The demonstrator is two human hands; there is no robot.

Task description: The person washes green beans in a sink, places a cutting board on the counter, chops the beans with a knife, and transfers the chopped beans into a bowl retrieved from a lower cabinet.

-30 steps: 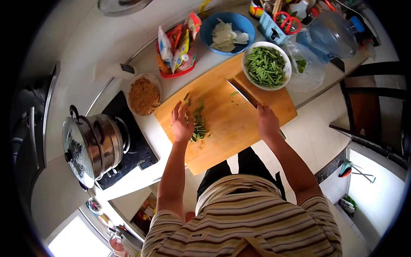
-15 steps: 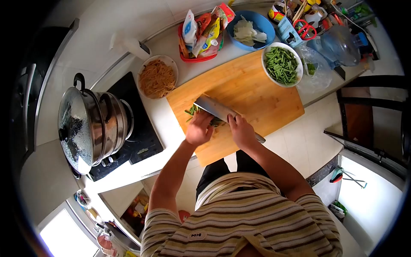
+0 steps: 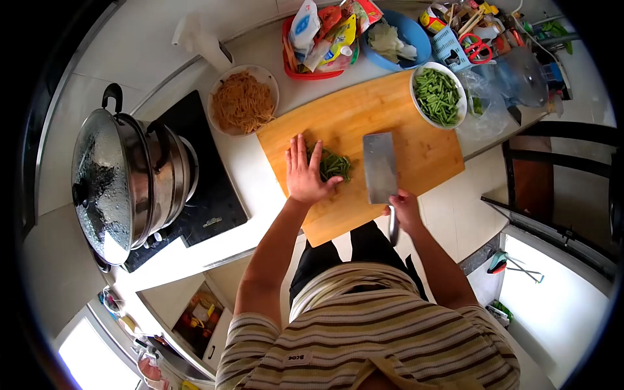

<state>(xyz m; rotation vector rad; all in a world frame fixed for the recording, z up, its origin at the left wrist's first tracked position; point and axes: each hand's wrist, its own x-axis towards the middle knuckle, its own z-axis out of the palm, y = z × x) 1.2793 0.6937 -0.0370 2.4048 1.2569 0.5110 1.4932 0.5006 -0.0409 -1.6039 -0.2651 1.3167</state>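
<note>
On the wooden cutting board [image 3: 422,156], my left hand [image 3: 309,174] lies with fingers spread beside a small pile of cut green vegetable pieces [image 3: 334,167], its thumb and index finger bordering them. My right hand [image 3: 405,212] grips a cleaver [image 3: 380,168] near the base of its blade, the handle pointing toward my body. The broad blade lies nearly flat over the board, to the right of the pile and apart from it. A white bowl of cut green beans [image 3: 437,97] stands at the board's far right corner.
A plate of brown shredded food [image 3: 243,103] sits behind the board's left corner. At left, a lidded steamer pot [image 3: 123,185] stands on a black cooktop [image 3: 218,195]. Behind are a red basket of packets [image 3: 312,75], a blue basin [image 3: 422,47] and red-handled scissors [image 3: 478,49].
The cleaver has moved right, away from the vegetable pieces, and turned so its blade points away from me. My left hand has opened out flat beside the pile, which is now more exposed.
</note>
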